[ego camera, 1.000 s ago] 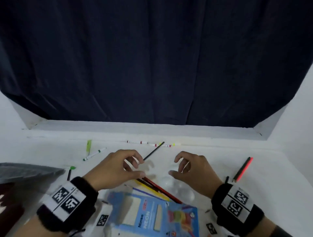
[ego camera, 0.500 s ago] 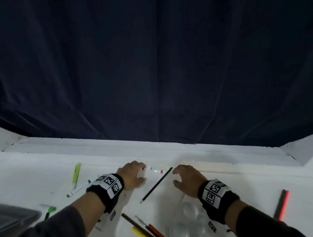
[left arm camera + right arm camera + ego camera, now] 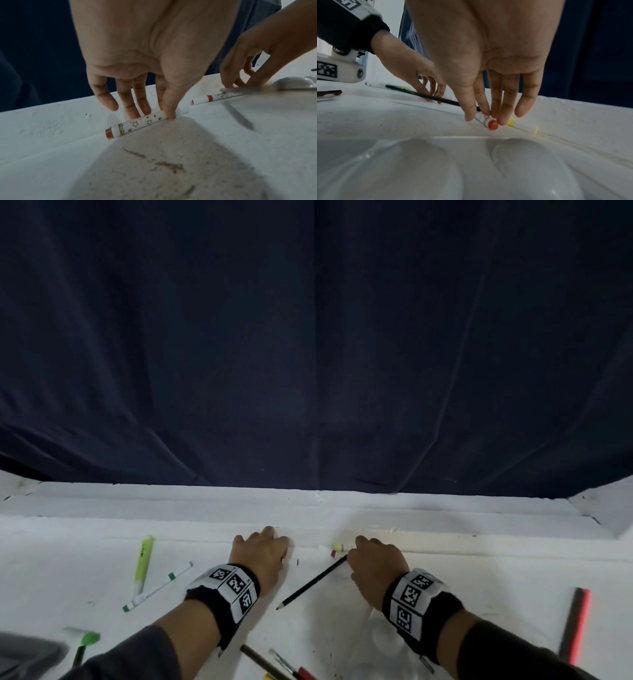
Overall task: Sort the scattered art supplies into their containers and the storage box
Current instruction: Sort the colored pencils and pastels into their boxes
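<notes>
Several white markers lie end to end along the back ledge of the white table (image 3: 479, 577). In the left wrist view my left hand (image 3: 150, 116) pinches the brown-capped marker (image 3: 137, 123) between thumb and fingers, still on the table. My right hand (image 3: 481, 116) pinches the red-ended marker (image 3: 488, 121) between thumb and fingertips. A yellow-banded marker (image 3: 523, 126) lies just beyond it. From above, my left hand (image 3: 263, 542) and right hand (image 3: 370, 556) reach side by side to the ledge, covering most of the markers.
A black pencil (image 3: 313, 582) lies slanted between my hands. A green highlighter (image 3: 144, 563) and a green-capped marker (image 3: 157, 587) lie at left, red and dark pencils (image 3: 577, 625) at right. A clear palette (image 3: 436, 162) sits under my right wrist. A grey container edge (image 3: 24, 655) shows bottom left.
Both hands have moved forward from the near pile to the back ledge and come down onto the markers. The camera has tilted up, so the blue packet has left the view.
</notes>
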The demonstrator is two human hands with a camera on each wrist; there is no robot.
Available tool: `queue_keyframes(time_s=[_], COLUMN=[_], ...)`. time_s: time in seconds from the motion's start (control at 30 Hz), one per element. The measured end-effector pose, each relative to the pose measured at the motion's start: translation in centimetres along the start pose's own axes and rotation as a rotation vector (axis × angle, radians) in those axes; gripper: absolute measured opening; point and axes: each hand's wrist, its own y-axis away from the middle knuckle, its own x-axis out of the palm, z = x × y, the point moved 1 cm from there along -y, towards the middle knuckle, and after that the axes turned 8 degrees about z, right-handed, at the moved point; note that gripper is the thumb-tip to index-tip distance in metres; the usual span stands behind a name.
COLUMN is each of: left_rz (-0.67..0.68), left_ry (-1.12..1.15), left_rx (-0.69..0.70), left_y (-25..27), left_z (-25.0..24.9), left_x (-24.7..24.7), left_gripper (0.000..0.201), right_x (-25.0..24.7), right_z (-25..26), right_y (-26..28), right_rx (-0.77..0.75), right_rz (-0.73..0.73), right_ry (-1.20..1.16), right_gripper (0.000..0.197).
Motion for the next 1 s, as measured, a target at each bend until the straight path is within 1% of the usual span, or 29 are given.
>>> queue_keyframes(time_s=[0.13, 0.2, 0.23, 0.3, 0.4, 0.47, 0.57, 0.6, 0.67, 0.7, 0.8, 0.83, 0.97, 1.0], left_rz=[0.015, 0.016, 0.005, -0.025, -0.113, -0.176, -0.259, -0.285, -0.331, -0.35, -0.389, -0.391, -0.376, -0.359], left_ry=[0.029, 0.101, 0.146, 0.257, 0.467, 0.618, 0.805, 0.854, 0.956, 1.021, 1.201, 1.247, 1.44, 1.471], left_rx=[0.006, 0.012, 0.023, 0.062, 0.165, 0.233, 0.299, 0.312, 0.334, 0.348, 0.409, 0.428, 0.459, 0.449], left_y=[1.0, 1.9, 2.5, 3.9, 7.2, 9.9, 14.2, 15.8, 18.6, 20.1, 24.7, 26.3, 30.7, 31.5], left_z=[-0.1, -0.2, -0.4, -0.8, -2.2, -3.4, -5.1, -5.6, -6.5, -7.1, -8.8, -9.4, -11.2, -11.7], left_x=[-0.8, -1.8, -2.4, -3.8, -6.0, -7.5, -9.1, -9.4, -9.5, -9.4, -8.1, -7.5, -4.3, -3.2], left_gripper=[0.016, 0.006, 0.002, 0.003, 0.007, 0.006, 0.008, 0.008, 0.006, 0.004, 0.007, 0.01, 0.026, 0.028], right_x=[-0.2, -0.1, -0.1, -0.5, -1.6, -2.1, -2.3, -2.1, -1.6, -1.4, -0.4, 0.1, 2.4, 3.1], right_z=[-0.4, -0.4, -0.3, -0.2, -0.3, -0.7, -1.4, -1.6, -1.9, -1.9, -1.1, -0.7, 0.7, 0.9], right_y=[1.7, 2.9, 3.5, 4.7, 7.1, 9.2, 12.7, 14.3, 17.5, 19.5, 25.4, 27.1, 32.4, 33.5], right_rx=[0.032, 0.037, 0.045, 0.072, 0.117, 0.148, 0.157, 0.153, 0.126, 0.108, 0.085, 0.084, 0.083, 0.089], right_rz=[0.036, 0.056, 0.063, 0.071, 0.01, -0.028, -0.072, -0.101, -0.181, -0.229, -0.347, -0.358, -0.321, -0.322], right_ry=[0.033, 0.056, 0.06, 0.025, -0.1, -0.239, -0.475, -0.55, -0.692, -0.753, -0.989, -1.101, -1.549, -1.639], right_gripper=[0.027, 0.029, 0.029, 0.029, 0.025, 0.022, 0.007, 0.006, 0.018, 0.021, 0.017, 0.015, 0.004, 0.004])
